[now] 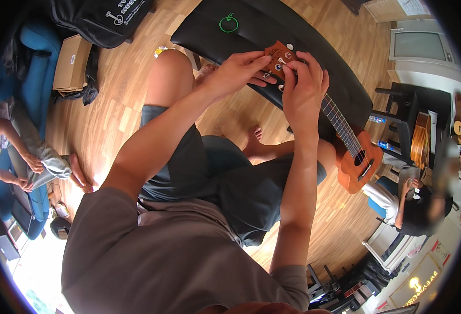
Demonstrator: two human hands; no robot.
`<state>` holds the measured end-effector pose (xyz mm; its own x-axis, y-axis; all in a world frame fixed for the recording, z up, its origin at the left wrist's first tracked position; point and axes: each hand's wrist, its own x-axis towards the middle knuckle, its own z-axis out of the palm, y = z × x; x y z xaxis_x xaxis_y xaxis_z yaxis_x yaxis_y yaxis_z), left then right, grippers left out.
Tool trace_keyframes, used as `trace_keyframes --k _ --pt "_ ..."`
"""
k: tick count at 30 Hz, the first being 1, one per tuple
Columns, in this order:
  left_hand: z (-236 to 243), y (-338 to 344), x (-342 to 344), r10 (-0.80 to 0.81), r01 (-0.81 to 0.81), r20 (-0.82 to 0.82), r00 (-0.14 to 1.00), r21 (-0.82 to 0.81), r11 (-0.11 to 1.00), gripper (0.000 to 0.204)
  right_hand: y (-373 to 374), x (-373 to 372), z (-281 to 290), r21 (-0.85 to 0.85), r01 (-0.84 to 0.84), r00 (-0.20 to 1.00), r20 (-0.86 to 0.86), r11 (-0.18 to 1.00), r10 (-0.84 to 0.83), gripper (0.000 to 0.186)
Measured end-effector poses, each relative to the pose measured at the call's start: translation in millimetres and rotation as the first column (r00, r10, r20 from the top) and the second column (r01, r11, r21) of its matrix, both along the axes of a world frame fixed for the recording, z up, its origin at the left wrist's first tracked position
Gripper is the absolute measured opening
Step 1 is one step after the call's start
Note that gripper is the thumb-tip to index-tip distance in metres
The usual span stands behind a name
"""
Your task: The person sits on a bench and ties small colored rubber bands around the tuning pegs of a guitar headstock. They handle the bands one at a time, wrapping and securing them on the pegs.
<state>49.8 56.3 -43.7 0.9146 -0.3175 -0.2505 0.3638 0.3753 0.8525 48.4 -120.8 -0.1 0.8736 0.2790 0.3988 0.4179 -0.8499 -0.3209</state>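
A brown wooden ukulele [358, 159] lies with its headstock [279, 54] on a black padded bench [241, 39] and its body past the bench's near right end. My left hand [241, 72] grips the headstock's left edge, thumb on top and other fingers below it. Over the headstock, my right hand [304, 86] is closed, thumb and forefinger pinched beside the metal tuning posts. What that pinch holds is too small to make out. Pale tuner buttons stick out from the headstock's sides. On the bench's far left part rests a coiled green string [229, 23].
At the far left are a black bag [102, 21], a cardboard box [72, 63] and a blue sofa [39, 44] with a seated person [24, 141]. On the right, another person [418, 204] sits near a dark shelf rack [397, 112] with a wooden instrument [421, 138].
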Motion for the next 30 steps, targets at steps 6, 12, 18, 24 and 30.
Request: trace_keyframes --k 6,12,18,24,30 --pt "-4 -1 1 -0.005 0.005 0.005 1.0 0.016 1.0 0.048 6 -3 -3 -0.061 0.033 0.999 0.0 0.998 -0.034 0.008" --pt "-10 -1 1 0.039 -0.038 -0.006 0.999 0.095 0.995 0.046 3 -1 -5 -0.07 -0.009 0.998 -0.065 0.997 0.005 0.01" --pt "-19 -1 1 0.063 -0.062 -0.009 0.998 0.114 0.992 0.045 -3 -3 7 -0.061 -0.105 0.988 -0.117 0.993 0.097 0.024" --pt "-7 -1 -3 0.014 -0.015 -0.037 0.999 -0.018 1.0 0.044 -6 1 2 0.002 -0.1 0.994 -0.047 0.995 0.1 0.028" --pt "-6 11 -6 -0.27 0.204 -0.172 0.947 -0.326 0.923 0.046 -14 6 6 0.043 -0.113 0.992 0.062 0.993 0.11 0.027"
